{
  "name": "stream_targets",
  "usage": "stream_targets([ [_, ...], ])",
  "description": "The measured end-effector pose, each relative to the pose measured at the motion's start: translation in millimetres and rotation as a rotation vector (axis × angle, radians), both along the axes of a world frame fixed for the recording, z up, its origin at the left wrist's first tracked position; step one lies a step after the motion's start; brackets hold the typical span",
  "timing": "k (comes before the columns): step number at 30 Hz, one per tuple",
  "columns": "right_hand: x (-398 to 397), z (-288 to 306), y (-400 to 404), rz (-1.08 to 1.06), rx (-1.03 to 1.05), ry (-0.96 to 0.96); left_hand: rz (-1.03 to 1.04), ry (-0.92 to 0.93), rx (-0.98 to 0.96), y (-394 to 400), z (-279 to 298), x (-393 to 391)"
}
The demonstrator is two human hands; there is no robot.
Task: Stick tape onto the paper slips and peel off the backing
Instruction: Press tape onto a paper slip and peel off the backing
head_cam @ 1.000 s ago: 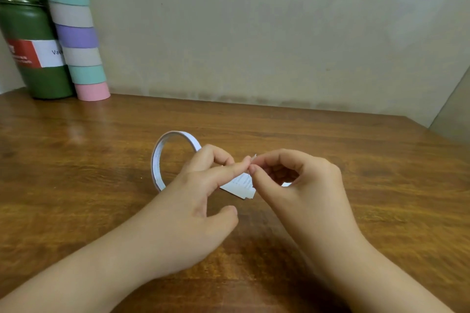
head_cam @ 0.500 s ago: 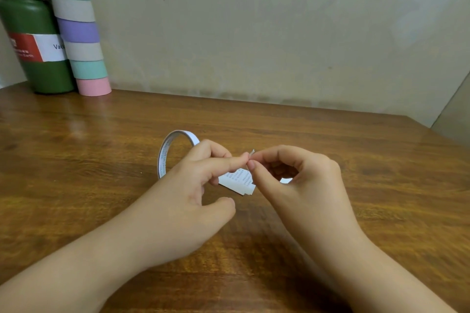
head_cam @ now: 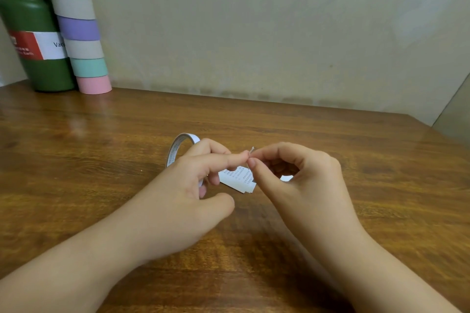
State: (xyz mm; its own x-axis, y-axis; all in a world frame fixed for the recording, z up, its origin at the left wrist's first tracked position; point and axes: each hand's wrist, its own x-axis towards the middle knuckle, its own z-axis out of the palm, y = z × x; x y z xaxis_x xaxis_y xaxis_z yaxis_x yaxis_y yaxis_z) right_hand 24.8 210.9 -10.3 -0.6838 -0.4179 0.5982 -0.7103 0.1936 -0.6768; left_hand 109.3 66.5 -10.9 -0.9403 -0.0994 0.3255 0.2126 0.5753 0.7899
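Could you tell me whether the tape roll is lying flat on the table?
No, the tape roll stands on its edge on the table, behind the left hand.

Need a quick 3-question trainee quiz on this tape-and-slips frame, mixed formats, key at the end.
1. True or false: the tape roll lies flat on the wooden table.
2. Multiple choice: where are the printed paper slips? A) beside the green bottle B) between the two hands C) at the table's right edge
3. Fill in: the right hand pinches a small white ____ at its thumb and forefinger tips.

Key
1. False: it stands on edge behind the left hand.
2. B
3. tab, met there by the left forefinger tip; whether it is tape or backing cannot be told.
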Motion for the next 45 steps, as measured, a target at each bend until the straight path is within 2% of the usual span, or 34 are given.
stream_targets([
  [12,-0.5,0.5,0.8,-0.011,-0.011,0.04,-0.029,-0.013,0.045,-1.9,0.9,-0.4],
  [18,-2.1,-1.3,0.4,-0.048,-0.004,0.057,-0.038,-0.043,-0.014,-1.5,-2.7,-1.5],
  [21,-1.4,-1.0,0.1,-0.076,0.011,0.068,-0.03,-0.019,-0.11,1.1,-3.2,-0.4],
  [25,0.8,0.4,0.2,-0.055,0.03,-0.039,-0.016,0.027,-0.221,5.5,-3.6,0.4],
  [28,2.6,1.7,0.7,-0.033,0.026,-0.094,-0.014,0.038,-0.193,4.9,-2.8,1.1],
  [45,3.4,4.3,0.9,-0.009,0.022,-0.049,-0.026,-0.007,-0.006,0.8,0.0,0.5],
])
